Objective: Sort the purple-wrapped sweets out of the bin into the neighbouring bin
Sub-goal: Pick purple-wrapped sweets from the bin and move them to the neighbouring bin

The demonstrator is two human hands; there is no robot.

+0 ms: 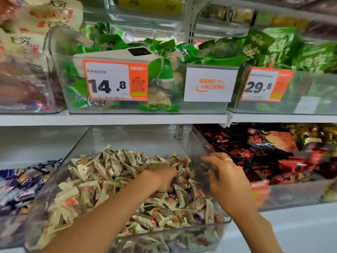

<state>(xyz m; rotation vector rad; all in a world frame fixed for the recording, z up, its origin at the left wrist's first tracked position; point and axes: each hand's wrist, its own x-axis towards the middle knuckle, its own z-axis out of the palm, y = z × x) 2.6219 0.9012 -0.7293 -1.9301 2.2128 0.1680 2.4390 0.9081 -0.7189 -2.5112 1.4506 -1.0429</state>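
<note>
A clear bin (pixel 198 143) on the lower shelf is heaped with cream-wrapped sweets (pixel 102 167). My left hand (pixel 160 178) reaches into the heap, its fingers curled down round a purple-wrapped sweet (pixel 174 185) that only partly shows. Another purple wrapper (pixel 199 215) peeks out near the bin's front right corner. My right hand (pixel 228 178) pinches the bin's clear right wall, fingers outside and thumb inside. The neighbouring bin (pixel 60 172) on the left holds purple-wrapped sweets (pixel 25 181).
A bin of red and black packets (pixel 269 154) stands to the right. On the shelf above, clear bins hold green packets (pixel 164 75), with orange price tags (pixel 113 81) on their fronts. The white shelf edge (pixel 127 118) juts out just above the bins.
</note>
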